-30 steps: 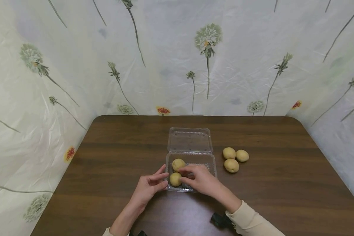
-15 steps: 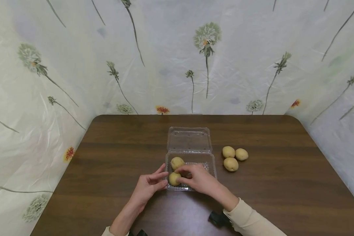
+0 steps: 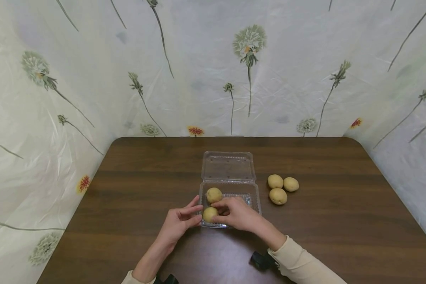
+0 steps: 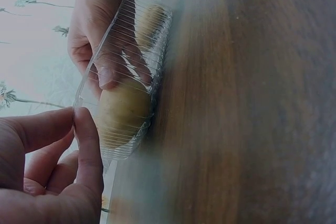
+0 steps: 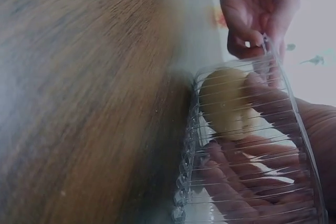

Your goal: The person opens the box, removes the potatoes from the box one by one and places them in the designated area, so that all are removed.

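A clear plastic clamshell container lies on the table with its lid folded back. Two potatoes sit along its left side: a far potato and a near potato. My left hand pinches the container's left rim between thumb and fingers, as the left wrist view shows. Reaching in from the right, my right hand holds the near potato, thumb on its near side and fingers on the far side. Through the ribbed wall in the right wrist view, the potato shows against that hand's thumb.
Three more potatoes lie grouped on the table to the right of the container. The dark wooden table ends at a flower-printed sheet behind it. A black wrist device is by the right sleeve.
My right thumb and fingers have shifted slightly left, further over the near potato. The left hand has stayed at the container's rim, and the other potatoes have not moved.
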A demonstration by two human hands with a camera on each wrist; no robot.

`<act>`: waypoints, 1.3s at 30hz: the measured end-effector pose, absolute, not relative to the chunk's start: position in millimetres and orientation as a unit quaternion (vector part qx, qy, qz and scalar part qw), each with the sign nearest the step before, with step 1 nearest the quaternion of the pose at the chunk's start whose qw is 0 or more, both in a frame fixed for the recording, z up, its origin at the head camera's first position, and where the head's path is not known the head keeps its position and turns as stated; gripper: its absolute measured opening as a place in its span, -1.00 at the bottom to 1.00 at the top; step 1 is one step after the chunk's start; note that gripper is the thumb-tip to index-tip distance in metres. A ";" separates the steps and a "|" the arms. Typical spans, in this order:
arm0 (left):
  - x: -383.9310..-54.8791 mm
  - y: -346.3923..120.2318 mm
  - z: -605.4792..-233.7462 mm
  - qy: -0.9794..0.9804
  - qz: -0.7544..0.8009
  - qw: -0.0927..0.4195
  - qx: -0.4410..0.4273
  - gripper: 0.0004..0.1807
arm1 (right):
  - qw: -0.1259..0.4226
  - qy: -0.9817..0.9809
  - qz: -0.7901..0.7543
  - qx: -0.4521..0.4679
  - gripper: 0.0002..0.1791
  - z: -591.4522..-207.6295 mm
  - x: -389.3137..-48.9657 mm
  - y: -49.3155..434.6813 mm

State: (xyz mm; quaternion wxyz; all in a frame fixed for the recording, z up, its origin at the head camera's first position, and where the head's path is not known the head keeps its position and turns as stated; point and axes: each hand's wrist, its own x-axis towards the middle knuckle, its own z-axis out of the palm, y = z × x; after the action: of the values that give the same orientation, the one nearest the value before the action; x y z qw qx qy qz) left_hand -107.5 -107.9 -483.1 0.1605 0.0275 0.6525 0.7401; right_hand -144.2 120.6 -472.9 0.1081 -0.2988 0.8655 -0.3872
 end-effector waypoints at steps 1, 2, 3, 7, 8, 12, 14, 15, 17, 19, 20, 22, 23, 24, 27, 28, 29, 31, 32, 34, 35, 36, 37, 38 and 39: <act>-107.5 -107.9 -483.1 0.654 0.739 0.161 0.027 -0.58 | 0.110 0.865 -0.387 -0.301 -0.57 -472.9 -144.3 120.8; -107.5 -107.9 -483.1 0.655 0.738 0.162 0.027 -0.58 | 0.112 0.863 -0.387 -0.304 -0.59 -472.9 -144.5 121.0; -107.5 -107.8 -483.1 0.656 0.737 0.163 0.027 -0.58 | 0.115 0.861 -0.390 -0.306 -0.60 -472.9 -144.7 121.0; -106.7 -107.8 -482.6 0.659 0.733 0.163 0.027 -0.58 | 0.132 0.848 -0.408 -0.311 -0.59 -473.8 -145.9 121.4; -106.6 -107.9 -482.5 0.658 0.734 0.164 0.027 -0.58 | 0.135 0.846 -0.412 -0.311 -0.58 -474.1 -146.2 121.4; -107.1 -107.8 -482.7 0.655 0.737 0.163 0.029 -0.58 | 0.137 0.841 -0.422 -0.311 -0.58 -474.0 -147.0 122.4; -107.7 -107.6 -482.9 0.653 0.739 0.162 0.029 -0.59 | 0.139 0.836 -0.431 -0.311 -0.58 -474.5 -147.5 123.1; -107.9 -107.5 -482.9 0.653 0.740 0.160 0.030 -0.59 | 0.142 0.832 -0.439 -0.309 -0.58 -474.6 -147.8 123.5; -108.3 -107.2 -482.8 0.651 0.742 0.159 0.030 -0.59 | 0.153 0.821 -0.457 -0.305 -0.58 -475.4 -148.4 124.4; -108.2 -107.0 -482.7 0.650 0.742 0.159 0.030 -0.59 | 0.167 0.810 -0.476 -0.299 -0.58 -476.2 -148.6 125.4; -108.1 -107.0 -482.7 0.650 0.743 0.159 0.030 -0.59 | 0.174 0.804 -0.485 -0.296 -0.59 -476.5 -148.8 125.8; -107.9 -106.9 -482.4 0.649 0.743 0.160 0.029 -0.59 | 0.185 0.796 -0.497 -0.290 -0.59 -476.7 -149.1 126.5; -107.8 -106.9 -482.3 0.648 0.743 0.161 0.029 -0.58 | 0.188 0.793 -0.502 -0.289 -0.59 -476.7 -149.4 126.8; -107.8 -106.9 -482.2 0.648 0.744 0.161 0.029 -0.58 | 0.191 0.790 -0.507 -0.288 -0.59 -476.5 -149.6 127.0; -107.5 -107.0 -481.7 0.648 0.744 0.161 0.029 -0.58 | 0.196 0.782 -0.516 -0.288 -0.58 -471.0 -148.3 126.7; -107.7 -107.1 -481.8 0.648 0.744 0.161 0.029 -0.58 | 0.197 0.781 -0.517 -0.288 -0.58 -467.6 -147.3 126.3; -107.7 -107.2 -481.8 0.648 0.744 0.161 0.029 -0.58 | 0.198 0.780 -0.519 -0.288 -0.57 -467.0 -147.2 126.5; -107.8 -107.2 -481.7 0.648 0.744 0.160 0.029 -0.58 | 0.198 0.783 -0.515 -0.287 -0.57 -466.1 -147.0 126.8; -107.8 -107.2 -481.6 0.648 0.744 0.160 0.030 -0.58 | 0.198 0.784 -0.514 -0.286 -0.56 -465.5 -147.0 127.1; -107.8 -107.3 -481.8 0.649 0.744 0.160 0.028 -0.58 | 0.197 0.785 -0.512 -0.287 -0.56 -470.0 -149.0 128.4; -107.5 -107.3 -481.5 0.649 0.743 0.159 0.029 -0.58 | 0.195 0.785 -0.512 -0.288 -0.55 -473.0 -150.3 129.3; -107.3 -107.3 -481.4 0.649 0.743 0.159 0.029 -0.58 | 0.194 0.785 -0.513 -0.288 -0.53 -473.4 -150.5 129.7; -106.9 -107.3 -481.2 0.649 0.743 0.159 0.030 -0.58 | 0.192 0.784 -0.515 -0.288 -0.52 -473.5 -150.6 130.0; -106.6 -107.4 -481.2 0.650 0.742 0.159 0.029 -0.59 | 0.192 0.782 -0.519 -0.287 -0.49 -473.6 -150.6 130.4; -106.2 -107.5 -481.1 0.651 0.741 0.160 0.028 -0.59 | 0.191 0.781 -0.521 -0.286 -0.47 -473.7 -150.5 130.7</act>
State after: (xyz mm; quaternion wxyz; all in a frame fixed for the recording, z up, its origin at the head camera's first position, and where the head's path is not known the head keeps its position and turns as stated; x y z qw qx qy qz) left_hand -106.2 -107.5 -481.1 0.1601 0.0280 0.6510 0.7414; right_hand -150.5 130.7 -473.7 0.1906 -0.2858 0.7815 -0.5209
